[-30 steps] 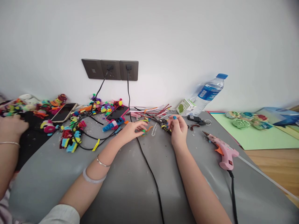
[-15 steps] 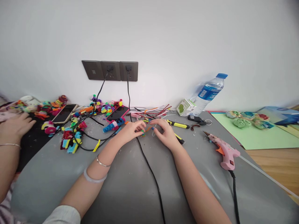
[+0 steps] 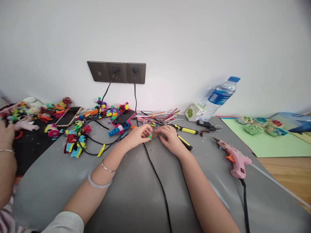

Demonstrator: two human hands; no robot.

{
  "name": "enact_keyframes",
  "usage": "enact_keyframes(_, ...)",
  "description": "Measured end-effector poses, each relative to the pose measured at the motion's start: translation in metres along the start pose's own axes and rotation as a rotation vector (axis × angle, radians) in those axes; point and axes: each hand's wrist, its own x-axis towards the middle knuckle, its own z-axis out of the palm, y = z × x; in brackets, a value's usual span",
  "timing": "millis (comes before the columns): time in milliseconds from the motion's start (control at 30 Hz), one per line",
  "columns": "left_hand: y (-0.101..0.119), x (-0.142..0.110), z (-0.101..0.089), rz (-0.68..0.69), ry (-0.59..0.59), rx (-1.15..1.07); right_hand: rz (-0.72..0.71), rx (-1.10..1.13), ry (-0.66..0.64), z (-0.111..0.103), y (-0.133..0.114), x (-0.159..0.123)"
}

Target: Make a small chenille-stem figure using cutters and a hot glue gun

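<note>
My left hand (image 3: 139,135) is closed, with thumb and fingertips pinching a small green pipe-cleaner piece (image 3: 150,137) above the grey table. An orange pipe cleaner (image 3: 155,134) extends from it toward my right hand (image 3: 169,139). That hand's fingers are curled, with index finger and thumb around the orange end; the exact contact is partly hidden. Just behind the right hand lie pliers with yellow-and-black handles (image 3: 186,129). Loose red, pink and white pipe cleaners (image 3: 167,115) are scattered beyond both hands.
A pink glue gun (image 3: 239,161) lies at right, near green paper (image 3: 243,142) bearing paper flowers. A water bottle (image 3: 220,97), small carton (image 3: 193,111) and keys (image 3: 209,125) stand or lie by the wall. Cables, phones and pipe-cleaner figures (image 3: 75,144) fill the left; another person's hand (image 3: 6,134) is there.
My right fingers have dipped and drawn closer together by the orange pipe cleaner. My left hand keeps its pinch. The other person's hand has moved left; the view has shifted slightly.
</note>
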Motion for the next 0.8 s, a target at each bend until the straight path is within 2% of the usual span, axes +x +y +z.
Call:
enact_keyframes(233, 0.008, -0.004, -0.006, -0.032, -0.021, -0.016, -0.011, -0.031, 0.004, 0.002, 0.000, 0.000)
enact_keyframes(500, 0.008, -0.004, -0.012, -0.005, 0.002, -0.129, 0.038, 0.163, 0.107, -0.007, -0.006, 0.002)
enact_keyframes(667, 0.012, -0.005, -0.010, 0.000, -0.039, -0.085, 0.045, 0.266, 0.124, -0.008, -0.007, 0.004)
enact_keyframes(800, 0.014, -0.005, -0.008, 0.029, -0.039, 0.039, 0.032, 0.289, 0.136, -0.009, -0.011, 0.004)
